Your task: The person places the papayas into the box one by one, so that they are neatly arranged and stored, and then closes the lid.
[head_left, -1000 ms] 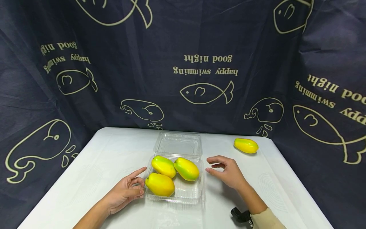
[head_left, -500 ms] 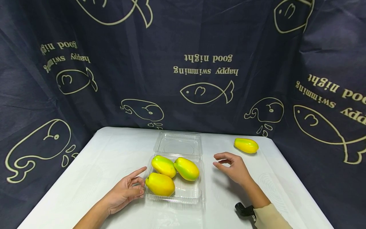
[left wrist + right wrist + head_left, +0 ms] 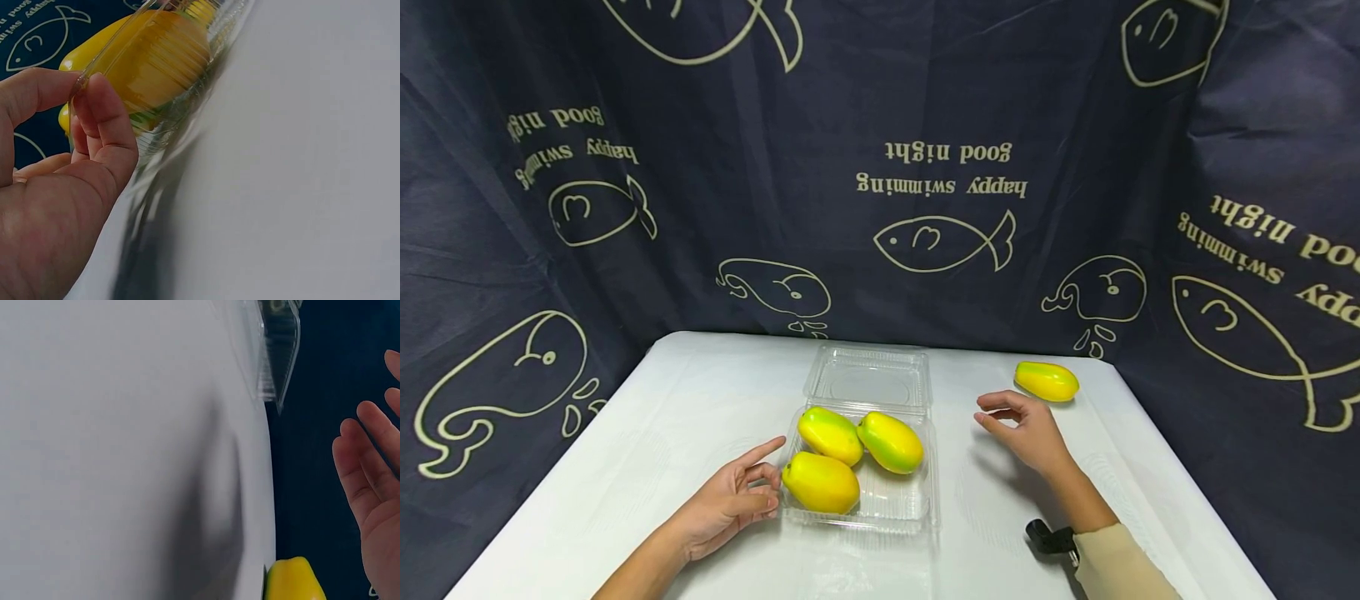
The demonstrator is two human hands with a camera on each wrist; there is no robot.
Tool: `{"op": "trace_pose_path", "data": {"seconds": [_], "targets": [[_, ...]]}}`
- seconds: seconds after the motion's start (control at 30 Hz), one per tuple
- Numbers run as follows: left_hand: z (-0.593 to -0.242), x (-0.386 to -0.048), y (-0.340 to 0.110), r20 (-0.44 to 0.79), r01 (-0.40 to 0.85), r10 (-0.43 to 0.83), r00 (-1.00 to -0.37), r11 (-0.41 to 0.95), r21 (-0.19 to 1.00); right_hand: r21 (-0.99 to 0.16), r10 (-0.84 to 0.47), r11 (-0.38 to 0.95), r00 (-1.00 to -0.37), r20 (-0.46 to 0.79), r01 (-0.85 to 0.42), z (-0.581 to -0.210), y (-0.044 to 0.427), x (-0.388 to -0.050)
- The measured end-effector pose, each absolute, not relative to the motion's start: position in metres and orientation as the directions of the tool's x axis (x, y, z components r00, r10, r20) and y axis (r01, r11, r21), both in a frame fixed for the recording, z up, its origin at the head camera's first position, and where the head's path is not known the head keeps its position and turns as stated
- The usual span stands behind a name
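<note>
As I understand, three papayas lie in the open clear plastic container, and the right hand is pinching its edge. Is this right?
Not the right hand: it is the left hand that pinches the edge of the clear plastic container, as the left wrist view shows. The three papayas do lie inside.

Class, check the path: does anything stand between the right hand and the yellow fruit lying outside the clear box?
Nothing visible does: in the head view, no object lies between the right hand and the yellow fruit just beyond.

Clear plastic box (image 3: 891, 502) glossy w/ ribs, fruits (image 3: 822, 483) smooth & v. shiny, bkgd cloth (image 3: 940, 100) matt.
</note>
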State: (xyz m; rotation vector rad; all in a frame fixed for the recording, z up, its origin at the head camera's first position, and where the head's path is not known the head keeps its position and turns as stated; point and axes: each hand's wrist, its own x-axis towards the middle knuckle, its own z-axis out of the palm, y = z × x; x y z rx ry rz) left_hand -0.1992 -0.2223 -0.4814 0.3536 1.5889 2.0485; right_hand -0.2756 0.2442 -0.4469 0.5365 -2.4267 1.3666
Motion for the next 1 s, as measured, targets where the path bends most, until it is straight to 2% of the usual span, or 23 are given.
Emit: {"op": "trace_pose_path", "data": {"seconds": [0.3, 0.6, 1.0], "targets": [[-0.481, -0.199, -0.222, -0.109, -0.239, 0.546, -0.831, -0.174, 0.955, -0.749, -0.106, 0.521, -0.902, 0.419, -0.409, -0.426, 0.251, -0.271], [-0.481, -0.198, -0.223, -0.106, -0.239, 0.549, -0.829, -0.176, 0.955, -0.743, 0.008, 0.537, -0.879, 0.477, -0.399, -0.461, 0.284, -0.306], [-0.480, -0.199, -0.223, -0.101, -0.235, 0.553, -0.827, -0.176, 0.956, -0.769, 0.118, 0.537, -0.872, 0.475, -0.346, -0.458, 0.299, -0.308]]}}
